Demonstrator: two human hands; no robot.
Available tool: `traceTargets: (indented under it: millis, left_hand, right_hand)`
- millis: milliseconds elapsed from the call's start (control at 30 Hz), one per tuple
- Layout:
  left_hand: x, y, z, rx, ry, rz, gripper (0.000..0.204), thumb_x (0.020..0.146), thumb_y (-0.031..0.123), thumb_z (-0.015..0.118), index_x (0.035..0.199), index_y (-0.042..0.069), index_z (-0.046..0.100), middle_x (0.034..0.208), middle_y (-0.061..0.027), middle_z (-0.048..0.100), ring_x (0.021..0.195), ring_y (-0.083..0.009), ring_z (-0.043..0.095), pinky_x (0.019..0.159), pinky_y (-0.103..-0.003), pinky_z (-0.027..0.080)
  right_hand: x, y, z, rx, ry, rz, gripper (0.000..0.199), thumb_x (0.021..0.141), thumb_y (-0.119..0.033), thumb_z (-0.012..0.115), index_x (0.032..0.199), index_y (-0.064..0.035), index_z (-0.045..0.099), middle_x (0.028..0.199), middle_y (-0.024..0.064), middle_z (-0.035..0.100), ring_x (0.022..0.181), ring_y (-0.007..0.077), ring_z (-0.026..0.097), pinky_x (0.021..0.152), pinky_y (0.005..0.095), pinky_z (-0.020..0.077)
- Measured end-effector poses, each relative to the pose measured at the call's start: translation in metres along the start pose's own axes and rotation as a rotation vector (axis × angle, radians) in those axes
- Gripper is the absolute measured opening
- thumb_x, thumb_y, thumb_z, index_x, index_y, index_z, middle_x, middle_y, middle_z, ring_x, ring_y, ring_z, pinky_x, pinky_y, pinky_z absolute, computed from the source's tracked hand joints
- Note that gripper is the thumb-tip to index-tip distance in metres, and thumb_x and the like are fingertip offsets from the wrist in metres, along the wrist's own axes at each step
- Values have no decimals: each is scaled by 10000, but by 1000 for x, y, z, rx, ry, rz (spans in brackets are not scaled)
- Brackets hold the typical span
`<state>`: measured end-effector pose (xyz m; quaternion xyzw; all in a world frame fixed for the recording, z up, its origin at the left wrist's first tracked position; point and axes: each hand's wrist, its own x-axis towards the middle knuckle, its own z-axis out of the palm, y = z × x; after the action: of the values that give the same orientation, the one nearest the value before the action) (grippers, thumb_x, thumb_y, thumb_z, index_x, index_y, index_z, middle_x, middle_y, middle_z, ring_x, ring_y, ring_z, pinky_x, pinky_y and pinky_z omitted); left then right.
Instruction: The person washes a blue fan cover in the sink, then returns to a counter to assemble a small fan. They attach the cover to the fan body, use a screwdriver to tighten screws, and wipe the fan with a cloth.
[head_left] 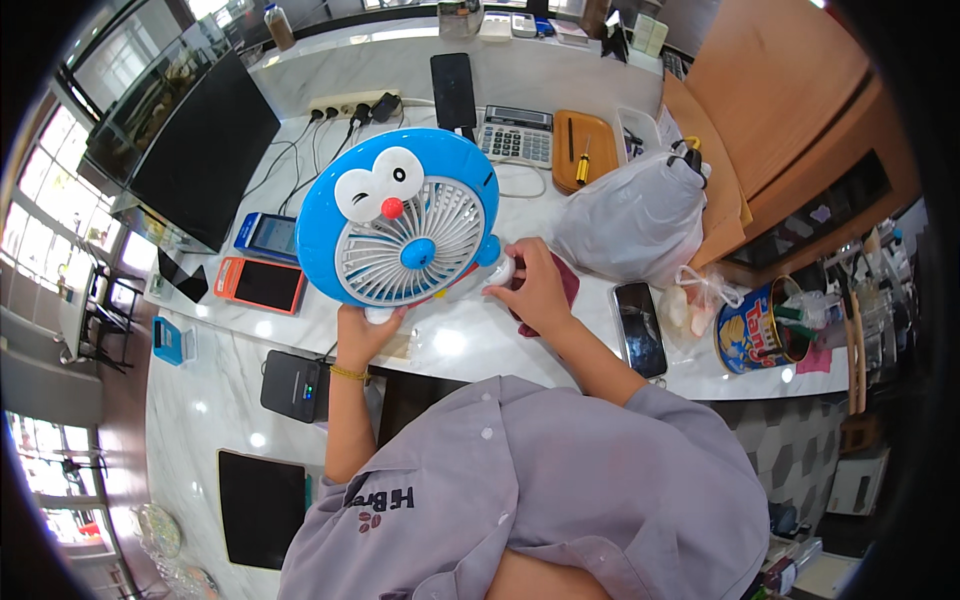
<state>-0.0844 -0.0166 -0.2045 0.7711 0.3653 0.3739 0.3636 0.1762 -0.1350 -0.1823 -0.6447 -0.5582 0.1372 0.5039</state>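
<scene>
A blue desk fan (312,225) with a cartoon face, white eyes, a red nose and a white grille is tilted over the counter in front of me. My left hand (368,335) is closed on a white foot-like part at its lower left, and most of those fingers are hidden behind it. At the fan's right side, my right hand (533,287) grips a white rounded part below a blue knob, thumb and fingers around it. Just beyond that hand lies a folded dark red cloth (566,283). The fan's stand is mostly hidden.
A phone (640,328), a plastic bag (635,220) and a blue tin (750,330) stand to the right. Behind are a calculator (517,137) and a wooden tray (583,120) with a screwdriver. At left are an orange-framed device (262,286), a monitor (205,150) and loose cables.
</scene>
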Motion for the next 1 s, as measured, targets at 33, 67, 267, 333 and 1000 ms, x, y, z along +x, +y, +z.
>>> traceTargets:
  millis: [33,67,267,333,1000]
  left_hand:
    - [-1,0,0,7,-6,-6,414,676,143,801,1015,-34,642,977,-149,697,907,-236,674,813,-328,509]
    - [-1,0,0,13,-11,-12,416,676,146,800,1017,-32,642,978,-147,697,906,-238,674,812,-329,510]
    - [-7,0,7,-55,30,16,445,663,147,800,1041,-23,638,1001,-140,695,921,-242,675,818,-325,514]
    - [-7,4,6,-86,30,3,470,657,133,797,1065,-26,625,1026,-139,688,951,-240,667,832,-325,512]
    - [-8,0,1,-56,-11,-2,520,654,113,804,1108,-31,595,1063,-139,665,997,-225,634,887,-335,481]
  right_hand:
    - [0,0,1,0,3,-14,615,606,-119,862,1080,-20,483,1073,124,486,923,260,568,739,318,543]
    - [1,0,1,6,13,-24,617,605,-116,862,1083,-19,484,1076,128,484,938,264,568,751,320,547]
    - [1,4,7,57,38,-52,622,596,-88,861,1090,-13,491,1113,154,482,1014,287,571,790,324,561]
    - [1,4,9,51,18,-6,613,592,-78,859,1082,-10,496,1126,158,484,1023,291,575,782,321,562]
    - [14,-5,5,70,-15,-14,621,615,-148,866,1103,-20,505,1117,117,497,976,207,586,739,278,554]
